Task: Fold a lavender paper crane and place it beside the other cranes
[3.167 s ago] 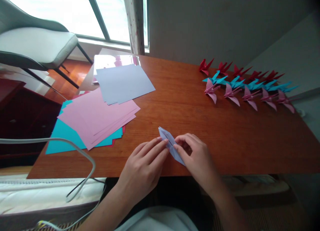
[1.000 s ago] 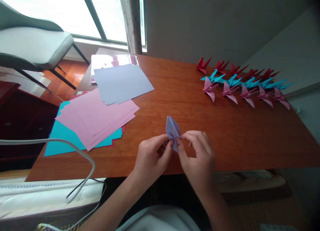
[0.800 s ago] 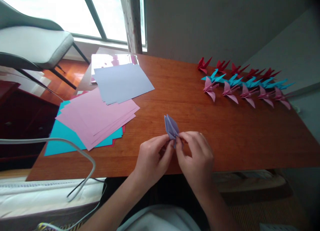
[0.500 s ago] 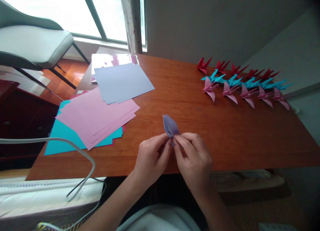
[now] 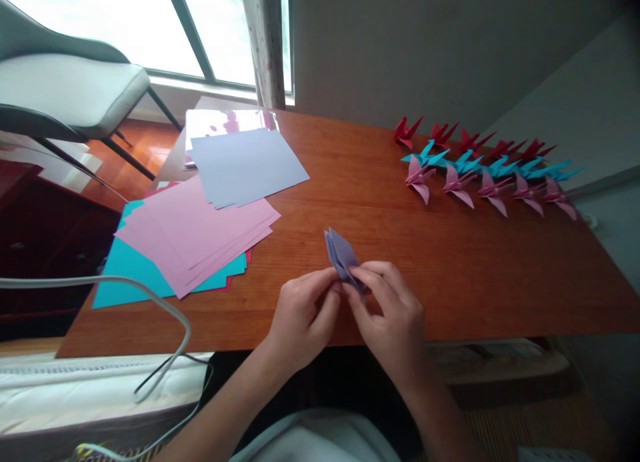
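A small piece of folded lavender paper point(image 5: 343, 254) is held up between both hands, over the near part of the wooden table. My left hand point(image 5: 306, 310) pinches its lower left edge between thumb and fingers. On the other side, my right hand point(image 5: 389, 302) grips the lower right part, thumb below and fingers on its face. Layers stand slightly apart at the paper's top end. The fingers hide its lowest folds.
Left on the table point(image 5: 320, 212) lie lavender sheets point(image 5: 250, 165), pink sheets point(image 5: 200, 232) and blue sheets point(image 5: 130, 282). Rows of red cranes point(image 5: 440, 135), blue cranes point(image 5: 465, 162) and pink cranes point(image 5: 457, 184) stand at the far right. A white cable point(image 5: 165, 299) loops at the left front.
My right hand's fingers have shifted up and spread a little on the folded paper, baring more of its lower right part. My left hand keeps its pinch.
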Tool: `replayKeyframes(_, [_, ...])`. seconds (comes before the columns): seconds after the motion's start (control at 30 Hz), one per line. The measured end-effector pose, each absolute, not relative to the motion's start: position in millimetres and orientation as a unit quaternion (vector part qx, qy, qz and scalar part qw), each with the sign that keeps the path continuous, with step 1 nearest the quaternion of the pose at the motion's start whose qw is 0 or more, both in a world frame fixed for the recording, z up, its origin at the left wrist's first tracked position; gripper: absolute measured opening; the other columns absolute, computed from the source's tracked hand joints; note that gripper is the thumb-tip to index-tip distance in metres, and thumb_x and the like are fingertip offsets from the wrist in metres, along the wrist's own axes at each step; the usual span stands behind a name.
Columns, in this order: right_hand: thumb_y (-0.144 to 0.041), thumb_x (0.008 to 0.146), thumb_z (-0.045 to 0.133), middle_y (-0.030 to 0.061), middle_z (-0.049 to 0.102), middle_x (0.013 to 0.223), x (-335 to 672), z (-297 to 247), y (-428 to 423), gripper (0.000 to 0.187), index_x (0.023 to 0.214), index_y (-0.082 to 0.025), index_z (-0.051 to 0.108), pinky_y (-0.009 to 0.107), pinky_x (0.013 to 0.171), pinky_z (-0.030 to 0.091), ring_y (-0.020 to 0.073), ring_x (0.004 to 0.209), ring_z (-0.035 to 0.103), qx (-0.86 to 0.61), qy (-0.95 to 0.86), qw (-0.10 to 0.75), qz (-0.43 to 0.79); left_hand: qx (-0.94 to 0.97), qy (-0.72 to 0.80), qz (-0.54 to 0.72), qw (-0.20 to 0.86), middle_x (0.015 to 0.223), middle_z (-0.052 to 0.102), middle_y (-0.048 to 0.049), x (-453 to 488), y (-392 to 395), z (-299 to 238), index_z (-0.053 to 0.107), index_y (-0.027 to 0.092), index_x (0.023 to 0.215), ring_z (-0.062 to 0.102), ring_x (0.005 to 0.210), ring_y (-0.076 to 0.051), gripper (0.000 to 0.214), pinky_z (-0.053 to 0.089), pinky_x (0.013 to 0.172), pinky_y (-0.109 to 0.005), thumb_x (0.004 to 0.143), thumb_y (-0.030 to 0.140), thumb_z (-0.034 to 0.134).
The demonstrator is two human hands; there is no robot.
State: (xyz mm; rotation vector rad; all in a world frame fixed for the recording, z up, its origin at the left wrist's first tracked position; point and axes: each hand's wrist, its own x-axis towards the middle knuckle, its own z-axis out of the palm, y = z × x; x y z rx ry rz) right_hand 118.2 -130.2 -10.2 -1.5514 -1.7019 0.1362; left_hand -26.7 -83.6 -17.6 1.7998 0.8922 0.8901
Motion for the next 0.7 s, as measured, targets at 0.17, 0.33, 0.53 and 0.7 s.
replayKeyframes(0.17, [-0.01,0.089,0.06,0.0084,0.067,0.098,119.1,-8.4,-129.9,0.021,0.108,-0.018,0.065,0.034,0.083,0.056,0.0199,0.092,0.065,-0.619,-0.671,0.399,0.077,0.724,0.365,0.35,0.469,0.084,0.072,-0.0009,-25.8,-83.6,-16.6,0.068,0.018,0.099,0.067,0.073,-0.012,0.017,0.047,0.071,-0.021,0.097,0.016,0.051])
replayKeyframes(0.33, [-0.01,0.088,0.058,0.0094,0.069,0.097,117.2,-7.6,-129.3,0.021,0.107,-0.016,0.066,0.034,0.083,0.056,0.0205,0.09,0.067,-0.624,-0.675,0.391,0.049,0.729,0.383,0.34,0.454,0.078,0.071,-0.0008,-25.2,-84.0,-17.1,0.067,0.017,0.09,0.065,0.068,-0.012,0.016,0.046,0.068,-0.021,0.096,0.018,0.052])
replayKeyframes(0.53, [-0.009,0.088,0.057,0.0102,0.07,0.097,117.7,-7.5,-129.8,0.022,0.106,-0.015,0.066,0.034,0.082,0.057,0.0204,0.089,0.068,-0.625,-0.676,0.389,0.038,0.739,0.392,0.337,0.433,0.073,0.069,-0.001,-24.5,-85.0,-16.1,0.066,0.017,0.086,0.061,0.062,-0.012,0.017,0.043,0.063,-0.022,0.095,0.017,0.051])
replayKeyframes(0.7, [-0.008,0.089,0.054,0.0076,0.071,0.094,119.7,-8.5,-129.9,0.021,0.102,-0.019,0.066,0.032,0.079,0.057,0.0192,0.087,0.068,-0.635,-0.664,0.394,0.036,0.742,0.398,0.34,0.418,0.069,0.066,-0.0008,-22.7,-85.5,-15.8,0.066,0.016,0.084,0.058,0.06,-0.012,0.017,0.042,0.06,-0.022,0.093,0.017,0.052])
